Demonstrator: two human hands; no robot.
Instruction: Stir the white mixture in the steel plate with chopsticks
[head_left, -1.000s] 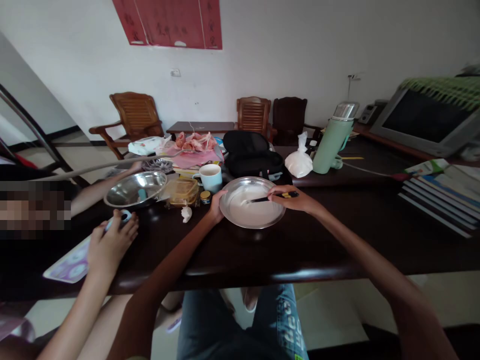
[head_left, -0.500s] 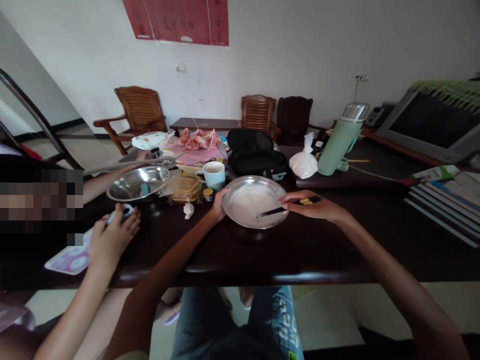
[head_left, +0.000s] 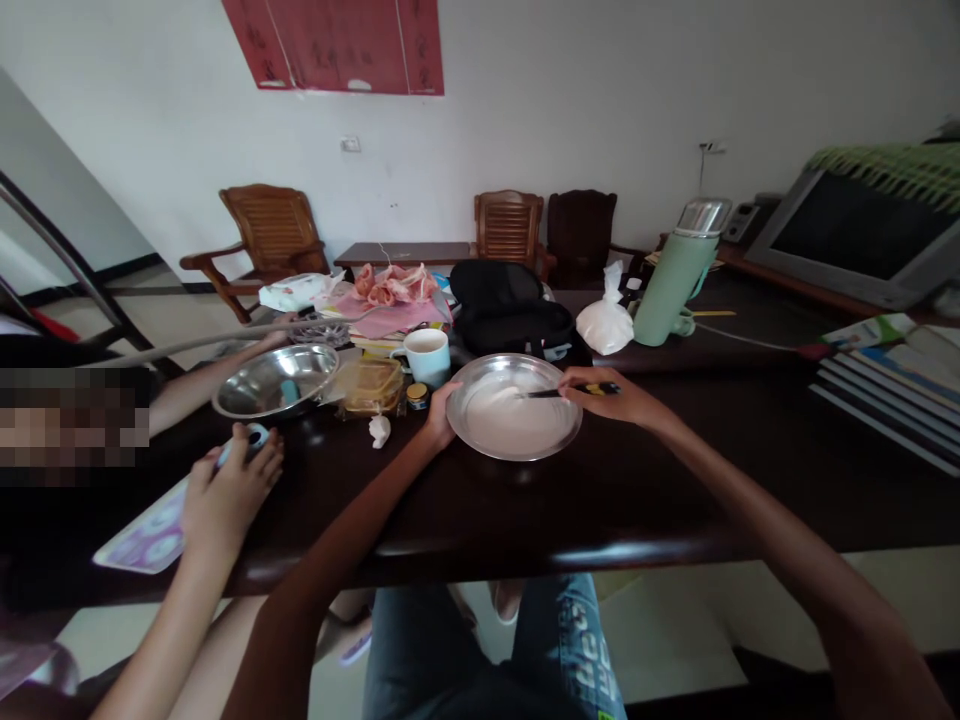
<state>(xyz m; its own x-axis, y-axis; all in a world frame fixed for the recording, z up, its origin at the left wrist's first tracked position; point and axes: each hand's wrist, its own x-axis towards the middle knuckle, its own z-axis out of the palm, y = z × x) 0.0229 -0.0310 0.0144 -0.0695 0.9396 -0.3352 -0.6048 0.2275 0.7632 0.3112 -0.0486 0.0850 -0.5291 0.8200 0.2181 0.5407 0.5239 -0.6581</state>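
Observation:
A shallow metal bowl (head_left: 480, 448) rests on the dark table in front of me, with a whitish, batter-like mixture (head_left: 502, 420) in it. My left hand (head_left: 442, 415) grips the bowl's left rim. In my right hand (head_left: 600, 392) are black chopsticks (head_left: 544, 393) with yellow-marked ends, held over the right rim. Their tips are in the mixture near the back, where the surface is ridged. Beyond the bowl, a tied clear bag of white powder (head_left: 606, 325) stands at the right, and a light blue mug (head_left: 427, 358) at the left.
On the left, a person's hand (head_left: 229, 500) lies on a purple-and-white board (head_left: 146, 535), near another metal bowl (head_left: 236, 408). Plastic boxes (head_left: 371, 388), a small jar (head_left: 417, 396) and crumpled tissue (head_left: 379, 431) lie between. A green thermos (head_left: 671, 290) and stacked books (head_left: 889, 410) are right.
The chopstick tips have moved from the front middle of the mixture toward the back of the bowl, leaving ridges. My left hand keeps its hold on the rim.

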